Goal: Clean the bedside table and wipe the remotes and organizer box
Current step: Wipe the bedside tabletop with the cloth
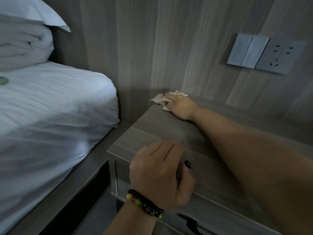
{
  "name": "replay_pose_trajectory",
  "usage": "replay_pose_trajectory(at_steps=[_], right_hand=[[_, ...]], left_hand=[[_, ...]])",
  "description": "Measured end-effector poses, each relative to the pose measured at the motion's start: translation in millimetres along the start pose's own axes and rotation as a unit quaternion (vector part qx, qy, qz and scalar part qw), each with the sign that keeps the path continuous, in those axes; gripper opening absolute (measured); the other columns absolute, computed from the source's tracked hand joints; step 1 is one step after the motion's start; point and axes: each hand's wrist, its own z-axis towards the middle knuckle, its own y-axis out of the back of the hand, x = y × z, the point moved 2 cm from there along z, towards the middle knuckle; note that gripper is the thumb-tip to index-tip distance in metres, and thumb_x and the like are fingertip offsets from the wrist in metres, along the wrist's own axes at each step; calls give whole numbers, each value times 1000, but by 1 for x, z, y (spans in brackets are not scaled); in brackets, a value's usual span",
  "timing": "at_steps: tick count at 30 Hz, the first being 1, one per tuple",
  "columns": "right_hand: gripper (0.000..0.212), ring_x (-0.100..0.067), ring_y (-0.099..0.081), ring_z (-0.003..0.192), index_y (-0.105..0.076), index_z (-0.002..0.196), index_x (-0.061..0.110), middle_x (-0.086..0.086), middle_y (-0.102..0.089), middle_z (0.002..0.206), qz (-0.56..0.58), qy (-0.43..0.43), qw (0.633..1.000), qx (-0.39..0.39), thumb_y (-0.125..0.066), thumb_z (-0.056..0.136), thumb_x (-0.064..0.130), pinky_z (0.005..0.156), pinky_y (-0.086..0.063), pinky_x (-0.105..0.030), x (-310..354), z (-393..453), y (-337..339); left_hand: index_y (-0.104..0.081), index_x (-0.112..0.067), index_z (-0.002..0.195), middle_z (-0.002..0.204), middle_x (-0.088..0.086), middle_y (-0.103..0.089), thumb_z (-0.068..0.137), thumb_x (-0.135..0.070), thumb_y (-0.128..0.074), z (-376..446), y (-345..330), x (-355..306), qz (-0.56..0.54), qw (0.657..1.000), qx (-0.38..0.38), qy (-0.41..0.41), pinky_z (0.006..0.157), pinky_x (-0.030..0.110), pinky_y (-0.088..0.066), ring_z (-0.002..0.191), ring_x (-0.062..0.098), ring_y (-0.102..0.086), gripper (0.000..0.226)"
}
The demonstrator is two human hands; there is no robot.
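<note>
- Grey wood-grain panelling backs the bedside surface; all positions below are referenced to that surface.
- Bed with white sheets stands just beside its left edge; a white pillow lies at the head end, above and left of it.
- Wall switch and socket plate sits on the panelling above the back right of the surface.
- My right hand is at the back left corner of the surface, arm stretched across the top.
- Right fingers lie fairly flat and spread, pressing a pale crumpled cloth onto the top; cloth shows past the fingertips and reaches the left edge.
- My left hand is at the front edge of the surface, near its left corner.
- Left fingers are curled over the top, thumb with a dark painted nail tucked in; whether they hold something I cannot tell.
- Beaded bracelet, black with coloured beads, on my left wrist.
- Drawer front with a dark handle shows below the front edge.
</note>
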Motion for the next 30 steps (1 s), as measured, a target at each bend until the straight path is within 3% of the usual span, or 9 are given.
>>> replay_pose_trajectory(at_steps=[3, 7, 12, 15, 17, 19, 23, 26, 30], right_hand=[[55, -21, -50, 122, -60, 124, 29, 2, -59, 130, 24, 52, 998, 7, -33, 80, 49, 108, -36, -46, 28, -40, -1], [66, -27, -50, 126, -59, 127, 26, -4, -58, 135, 11, 85, 996, -6, -25, 78, 57, 107, -37, -47, 59, -92, -1], [58, -27, -57, 117, -61, 115, 29, -3, -64, 126, -40, 72, 996, -14, -25, 81, 58, 100, -42, -47, 111, -125, -4], [47, -32, -61, 100, -66, 100, 23, -10, -68, 109, -46, 130, 990, -28, -31, 83, 49, 90, -45, -47, 150, -149, -7], [38, -33, -54, 118, -63, 116, 20, -12, -62, 125, -25, 149, 989, -11, -44, 87, 36, 101, -39, -53, 160, -166, -8], [45, -30, -40, 136, -52, 135, 20, -9, -50, 143, 17, 130, 991, 9, -50, 90, 28, 112, -26, -56, 155, -184, -7], [60, -20, -35, 141, -45, 142, 25, 1, -47, 148, 22, 93, 995, -10, -31, 85, 39, 114, -24, -55, 119, -239, 3], [65, -14, -33, 144, -50, 140, 29, 6, -47, 149, 13, 27, 999, -43, -22, 85, 49, 118, -23, -47, 78, -293, 17], [48, 4, -32, 137, -55, 132, 37, 19, -49, 142, 12, -48, 995, -91, -34, 89, 44, 117, -18, -17, 33, -368, 50]], left_hand=[[-70, -8, 103, 111, 6, -68, 79, -34, -51, 3, 3, 0, -2, 1000, -24, 10, 71, 34, -49, 94, 22, -64, 41], [-62, -3, 115, 128, 13, -56, 85, -32, -46, 6, 9, -4, -44, 997, -47, 40, 91, 39, -47, 116, 25, -55, 45], [-59, -1, 110, 126, 14, -50, 87, -20, -36, 17, 36, -7, -177, 957, -180, 144, 100, 16, -32, 117, 2, -45, 37], [-60, 2, 105, 118, 15, -54, 90, -17, -33, 22, 52, -2, -171, 944, -240, 147, 99, 18, -33, 113, 6, -47, 36], [-61, 4, 102, 114, 12, -55, 92, -15, -32, 26, 57, 0, -169, 935, -270, 154, 98, 16, -33, 110, 5, -48, 36], [-61, 5, 102, 112, 11, -56, 93, -12, -32, 27, 55, 1, -177, 928, -277, 174, 97, 16, -33, 108, 1, -48, 35], [-61, 1, 105, 112, 13, -57, 95, -16, -32, 23, 42, -10, -179, 947, -210, 163, 97, 22, -37, 107, 15, -51, 35], [-60, -3, 107, 115, 6, -54, 94, -21, -33, 21, 28, -29, -173, 969, -117, 130, 98, 17, -34, 109, 13, -49, 35], [-61, -7, 110, 122, 6, -55, 94, -31, -33, 15, 4, -56, -162, 983, 9, 88, 98, 21, -34, 115, 19, -51, 40]])
